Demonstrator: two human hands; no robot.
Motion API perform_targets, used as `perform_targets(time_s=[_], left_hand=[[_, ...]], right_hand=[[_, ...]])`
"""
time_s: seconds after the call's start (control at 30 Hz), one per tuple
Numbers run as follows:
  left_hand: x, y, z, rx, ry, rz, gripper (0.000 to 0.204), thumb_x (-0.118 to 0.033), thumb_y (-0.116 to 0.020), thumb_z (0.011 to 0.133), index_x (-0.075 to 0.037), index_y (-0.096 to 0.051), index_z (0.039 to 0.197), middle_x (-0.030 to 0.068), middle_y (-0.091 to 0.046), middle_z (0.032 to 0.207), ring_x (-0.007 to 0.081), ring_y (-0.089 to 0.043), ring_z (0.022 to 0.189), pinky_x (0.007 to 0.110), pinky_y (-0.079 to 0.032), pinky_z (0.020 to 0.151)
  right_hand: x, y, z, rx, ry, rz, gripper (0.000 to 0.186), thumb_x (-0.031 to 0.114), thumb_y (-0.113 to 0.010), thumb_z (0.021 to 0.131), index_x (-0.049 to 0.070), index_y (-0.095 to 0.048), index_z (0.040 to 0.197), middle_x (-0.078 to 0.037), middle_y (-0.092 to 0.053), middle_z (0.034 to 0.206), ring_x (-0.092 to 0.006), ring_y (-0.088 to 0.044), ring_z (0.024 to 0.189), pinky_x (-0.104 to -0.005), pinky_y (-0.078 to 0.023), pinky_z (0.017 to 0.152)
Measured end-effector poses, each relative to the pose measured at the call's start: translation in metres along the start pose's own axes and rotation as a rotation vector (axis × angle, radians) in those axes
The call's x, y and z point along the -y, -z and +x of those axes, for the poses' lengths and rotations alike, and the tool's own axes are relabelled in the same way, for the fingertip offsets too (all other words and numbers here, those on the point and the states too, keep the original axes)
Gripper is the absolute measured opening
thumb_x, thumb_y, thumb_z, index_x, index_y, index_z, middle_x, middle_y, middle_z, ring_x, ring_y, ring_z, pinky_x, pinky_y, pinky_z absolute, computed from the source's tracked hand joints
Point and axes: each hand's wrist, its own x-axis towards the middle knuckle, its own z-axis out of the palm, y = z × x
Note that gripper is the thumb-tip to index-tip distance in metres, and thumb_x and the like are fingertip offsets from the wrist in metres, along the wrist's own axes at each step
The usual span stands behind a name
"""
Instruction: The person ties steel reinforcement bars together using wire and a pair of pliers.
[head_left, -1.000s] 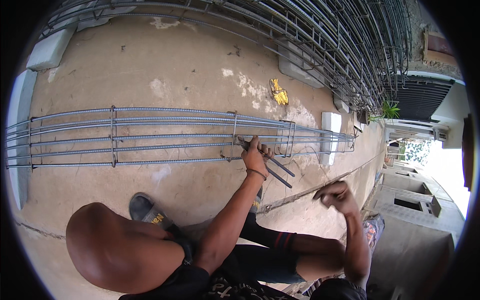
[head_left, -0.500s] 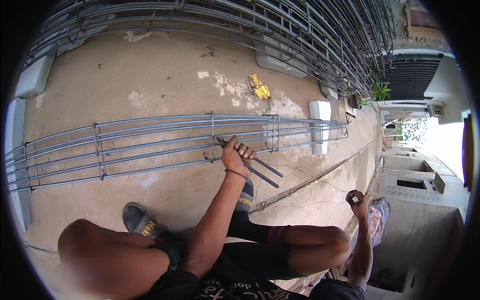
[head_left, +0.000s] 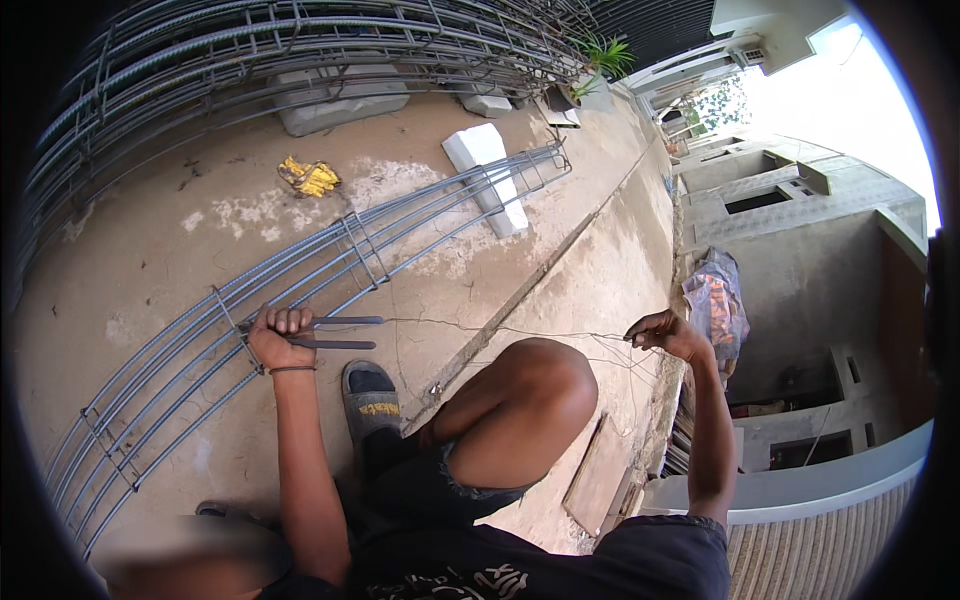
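Observation:
My left hand (head_left: 278, 338) is closed around a pair of pincers (head_left: 346, 321) with long grey handles pointing right. Its head is mostly hidden behind my fingers, beside a stirrup (head_left: 237, 322) of the long rebar cage (head_left: 365, 250). My right hand (head_left: 668, 335), held out to the right above the ground, pinches thin tie wire (head_left: 470, 328). One strand runs loosely from there toward the pincers, and more strands hang below my fingers.
White blocks (head_left: 487, 170) prop the cage's far end. Stacked rebar cages (head_left: 330, 45) line the back left. A yellow glove (head_left: 309, 177) lies on the concrete. My bent knee (head_left: 545, 385) rises between my arms. Boards (head_left: 598, 475) and a covered bundle (head_left: 716, 305) are at right.
The view has swung right, so the cage now slants and sits further left. My hands are wider apart in the picture. The left keeps its grip on the pincers at the cage.

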Motion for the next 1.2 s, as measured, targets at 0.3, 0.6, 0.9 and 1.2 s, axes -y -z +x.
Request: perform_targets(time_s=[0.3,0.6,0.9,1.2], left_hand=[[0.002,-0.018,0.007,-0.019,-0.071,0.089,0.041,-0.018,-0.042,0.098,-0.017,-0.036,0.058,-0.0015,-0.03,0.047,0.0153,-0.028,0.041,0.034,-0.031,0.049],[0.002,-0.006,0.021,0.008,-0.098,0.141,0.041,-0.019,-0.043,0.097,-0.017,-0.036,0.057,-0.0013,-0.03,0.046,0.0155,-0.027,0.041,0.034,-0.03,0.05],[-0.006,-0.008,0.026,0.073,-0.092,0.109,0.039,-0.017,-0.043,0.095,-0.018,-0.034,0.056,-0.0012,-0.03,0.046,0.016,-0.027,0.041,0.033,-0.029,0.05],[-0.003,-0.022,0.015,-0.025,-0.147,0.146,0.04,-0.016,-0.041,0.096,-0.017,-0.033,0.057,-0.0007,-0.028,0.047,0.0154,-0.026,0.042,0.032,-0.028,0.05]], right_hand=[[-0.052,0.007,0.053,-0.396,0.184,-0.186,0.01,0.016,-0.068,0.089,0.007,-0.072,0.09,0.001,-0.064,0.073,-0.006,-0.056,0.064,-0.0227,-0.047,0.053],[-0.067,0.018,0.052,-0.302,0.022,0.143,0.019,0.024,-0.07,0.087,0.007,-0.072,0.079,0.002,-0.062,0.064,-0.0068,-0.051,0.057,-0.0254,-0.041,0.052],[-0.081,0.014,0.024,-0.947,-0.006,-0.349,0.056,0.024,-0.081,0.075,0.011,-0.059,0.124,-0.011,-0.062,0.106,-0.0223,-0.059,0.085,-0.0374,-0.049,0.07],[-0.058,-0.21,0.155,-0.399,0.077,0.405,0.062,0.035,-0.07,0.089,0.003,-0.044,0.135,-0.02,-0.061,0.116,-0.0264,-0.062,0.102,-0.0352,-0.051,0.084]])
